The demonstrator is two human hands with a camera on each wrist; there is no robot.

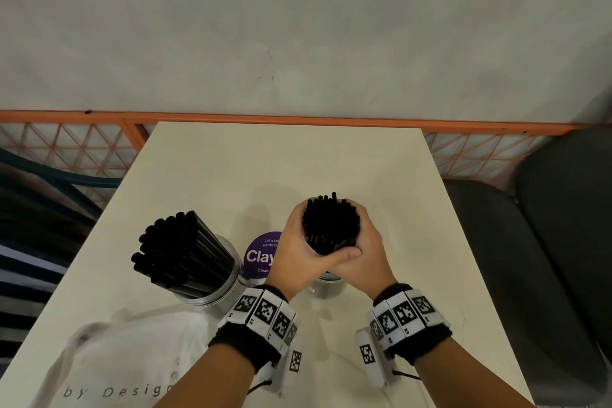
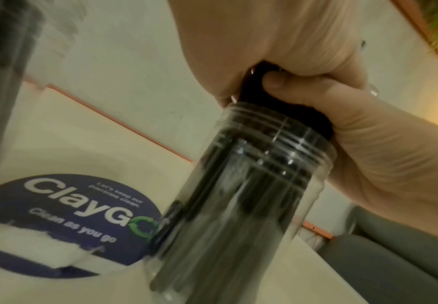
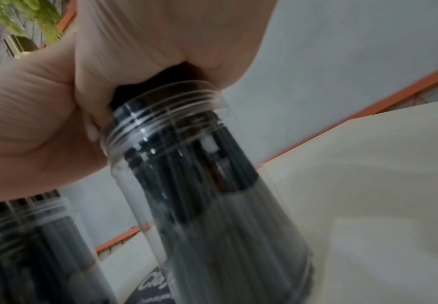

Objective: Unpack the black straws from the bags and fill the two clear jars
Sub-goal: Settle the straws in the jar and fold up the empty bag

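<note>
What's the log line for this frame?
both hands grip straw bundle | lowering into second jar | first jar full | bag near edge

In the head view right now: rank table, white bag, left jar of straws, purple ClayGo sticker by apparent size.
1. Table, largest by far.
2. White bag, partly hidden by the left arm.
3. Left jar of straws.
4. Purple ClayGo sticker, smallest as seen, but the left hand hides part of it.

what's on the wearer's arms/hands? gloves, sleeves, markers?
No gloves or sleeves: forearms and both hands are bare, left hand and right hand. Each wrist carries a black fabric band topped with white rectangular tiles printed with black square fiducial codes. White marker-tagged modules hang below, with thin black cables.
</note>
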